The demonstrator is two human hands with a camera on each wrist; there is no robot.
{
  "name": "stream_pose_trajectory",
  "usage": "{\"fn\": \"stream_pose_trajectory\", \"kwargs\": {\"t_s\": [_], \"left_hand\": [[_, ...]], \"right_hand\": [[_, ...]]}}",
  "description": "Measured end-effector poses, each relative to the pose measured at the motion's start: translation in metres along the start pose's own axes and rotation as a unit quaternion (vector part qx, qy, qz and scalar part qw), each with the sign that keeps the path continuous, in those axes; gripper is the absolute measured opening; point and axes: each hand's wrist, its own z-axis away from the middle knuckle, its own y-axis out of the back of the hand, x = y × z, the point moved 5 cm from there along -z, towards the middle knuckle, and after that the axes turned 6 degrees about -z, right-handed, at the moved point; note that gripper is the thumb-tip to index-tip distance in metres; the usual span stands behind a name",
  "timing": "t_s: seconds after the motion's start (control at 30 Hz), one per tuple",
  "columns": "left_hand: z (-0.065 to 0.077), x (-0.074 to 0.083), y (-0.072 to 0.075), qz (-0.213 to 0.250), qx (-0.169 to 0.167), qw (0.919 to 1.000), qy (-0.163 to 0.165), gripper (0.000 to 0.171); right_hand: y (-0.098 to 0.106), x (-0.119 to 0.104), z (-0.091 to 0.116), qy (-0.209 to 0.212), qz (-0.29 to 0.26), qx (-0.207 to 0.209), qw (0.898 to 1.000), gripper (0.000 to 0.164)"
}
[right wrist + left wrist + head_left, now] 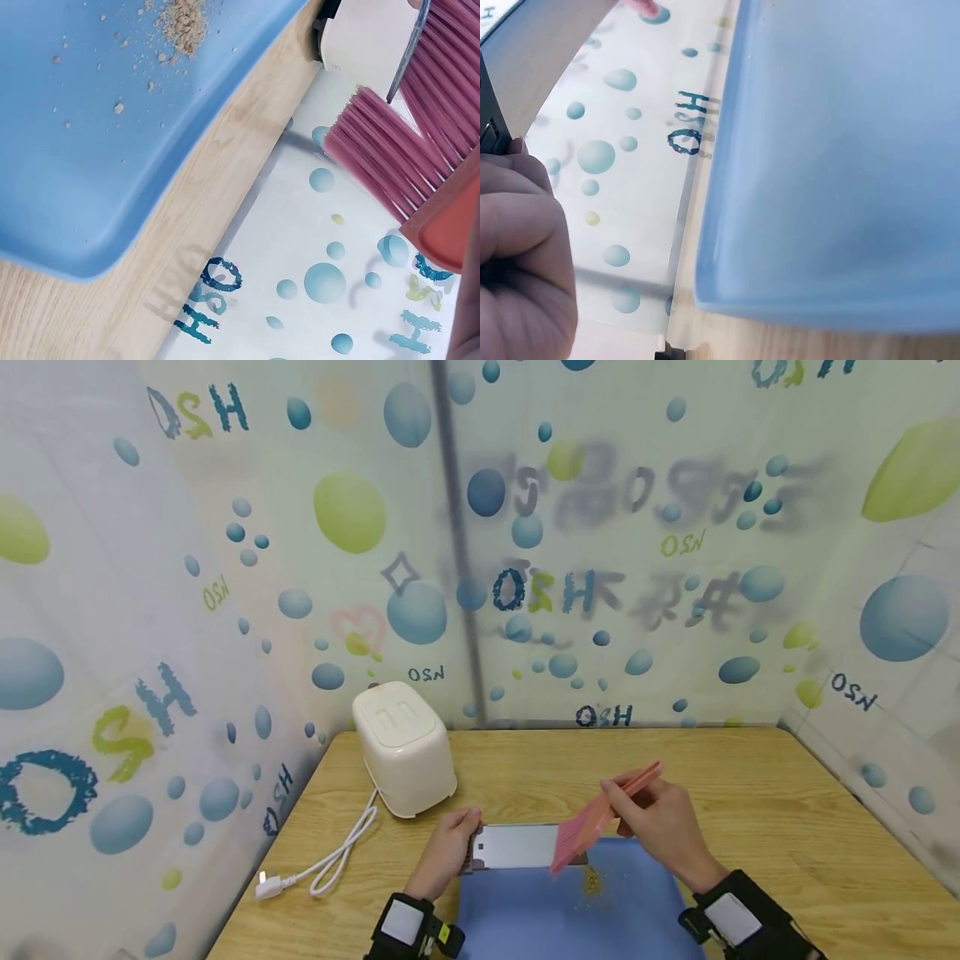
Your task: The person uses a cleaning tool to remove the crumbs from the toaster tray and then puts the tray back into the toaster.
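My left hand (pixel 448 847) grips the left end of a flat metal crumb tray (pixel 517 846), held above the far edge of a blue tray (pixel 540 918). In the left wrist view its curled fingers (pixel 525 225) hold the dark end of that piece. My right hand (pixel 671 831) holds a pink brush (pixel 588 827) by its handle. The bristles (pixel 382 154) straddle the crumb tray's thin edge (pixel 409 52) in the right wrist view, and cover its right part in the head view. A small heap of crumbs (pixel 592 881) lies below, with loose bits scattered around it.
A white toaster (pixel 405 756) stands on the wooden table (pixel 787 827) at the back left. Its white cord (pixel 348 847) is bundled beside it, the plug (pixel 267 886) near the table's left edge. Patterned curtains (pixel 675 677) border the table behind and on both sides.
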Motion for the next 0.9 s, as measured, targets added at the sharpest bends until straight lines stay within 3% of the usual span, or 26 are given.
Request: {"fn": "stream_pose_trajectory", "kwargs": {"t_s": [0.43,0.9], "left_hand": [[0.0,0.001,0.0,-0.008,0.01,0.9999,-0.005,0.034],[-0.002,-0.003,0.0,0.011,0.003,0.9999,0.008,0.033]], "right_hand": [[0.006,-0.001,0.0,0.021,0.039,0.024,0.999,0.015],[0.012,0.001,-0.001,0.004,0.082,0.039,0.996,0.027]]}}
